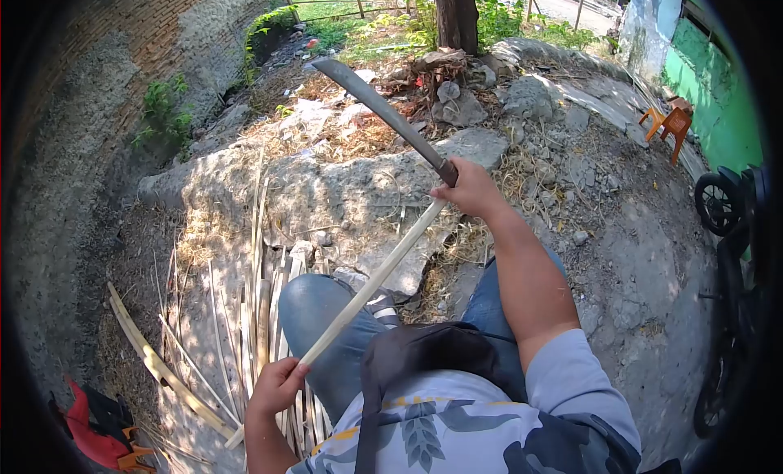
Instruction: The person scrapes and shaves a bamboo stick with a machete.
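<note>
My right hand (471, 188) is closed round the handle of a machete (379, 104), whose long dark blade points up and to the left, away from me. The far end of a pale bamboo strip (367, 288) meets this hand at the thumb. Lower down, my left hand (277, 388) is wrapped round the same strip, near its other end. The strip slants across my left knee. Beside that knee lie several more bamboo strips (247, 331) in a loose bundle. How the right fingers divide between handle and strip is partly hidden.
A low broken concrete slab (326, 192) lies ahead, with rubble and dry leaves behind it near a tree trunk (457, 21). A split bamboo length (167, 368) rests at left. Orange chairs (670, 130) and a motorbike (726, 254) stand at right.
</note>
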Tool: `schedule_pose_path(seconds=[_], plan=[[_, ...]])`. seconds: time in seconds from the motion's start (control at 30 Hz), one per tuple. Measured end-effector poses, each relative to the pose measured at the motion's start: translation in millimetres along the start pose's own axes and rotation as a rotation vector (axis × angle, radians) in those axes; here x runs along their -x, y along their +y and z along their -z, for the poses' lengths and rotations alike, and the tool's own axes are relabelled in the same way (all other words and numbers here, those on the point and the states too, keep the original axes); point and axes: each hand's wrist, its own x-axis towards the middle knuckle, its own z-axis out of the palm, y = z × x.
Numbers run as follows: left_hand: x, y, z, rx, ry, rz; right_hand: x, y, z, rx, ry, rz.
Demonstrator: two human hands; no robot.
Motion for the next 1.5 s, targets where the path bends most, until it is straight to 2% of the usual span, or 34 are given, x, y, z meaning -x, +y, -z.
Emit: schedule_pose_path(seconds=[0.07,0.17,0.3,0.37,0.43,0.53,0.67,0.73,0.8,0.97,1.03,1.17,1.27,1.33,1.47,1.5], plan=[[3.5,-4.6,-0.9,0.064,-0.014,0.015,0.9,2.9,-0.4,0.019,0.011,0.053],[5.2,-13.2,0.3,0.105,-0.03,0.04,3.9,-4.7,1.5,-0.027,-0.015,0.018],[16.4,-21.2,7.2,0.091,-0.015,0.123,1.9,2.5,8.8,0.09,0.115,0.038],[31.3,-42.6,16.0,0.131,0.044,0.195,-1.8,16.8,26.3,0.208,0.221,-0.036],[47.2,-49.8,28.0,0.197,0.097,0.302,1.7,22.3,46.3,0.107,0.245,-0.094],[57.0,-41.2,22.4,0.285,0.264,0.306,4.4,37.2,52.3,0.038,0.23,-0.175],[20.7,-38.5,-7.3,0.366,0.317,0.167,6.9,27.9,44.9,0.108,0.109,-0.151],[1.5,-15.5,-22.9,0.381,0.308,0.12,10.5,16.8,32.6,0.188,0.046,-0.096],[-17.9,-9.4,-34.6,0.412,0.29,0.043,18.3,2.9,16.6,0.215,-0.035,0.033],[-45.5,6.0,-53.1,0.21,0.275,-0.105,38.3,-32.5,-13.9,0.314,-0.211,0.373],[-47.7,9.3,-56.4,0.124,0.308,-0.105,41.6,-38.1,-23.7,0.339,-0.262,0.468],[-46.4,-0.4,-61.5,0.093,0.349,-0.157,32.7,-34.4,-23.1,0.412,-0.294,0.445],[-44.5,4.9,-62.3,0.133,0.346,-0.162,10.0,-4.9,-26.4,0.304,-0.214,0.236],[-48.1,3.0,-61.2,0.061,0.362,-0.17,9.4,-8.0,-26.7,0.35,-0.247,0.204],[-51.5,2.8,-58.9,0.048,0.366,-0.169,21.3,-36.4,-25.8,0.415,-0.392,0.194],[-50.4,3.4,-58.8,0.054,0.357,-0.156,27.6,-36.3,-35.8,0.425,-0.385,0.247]])
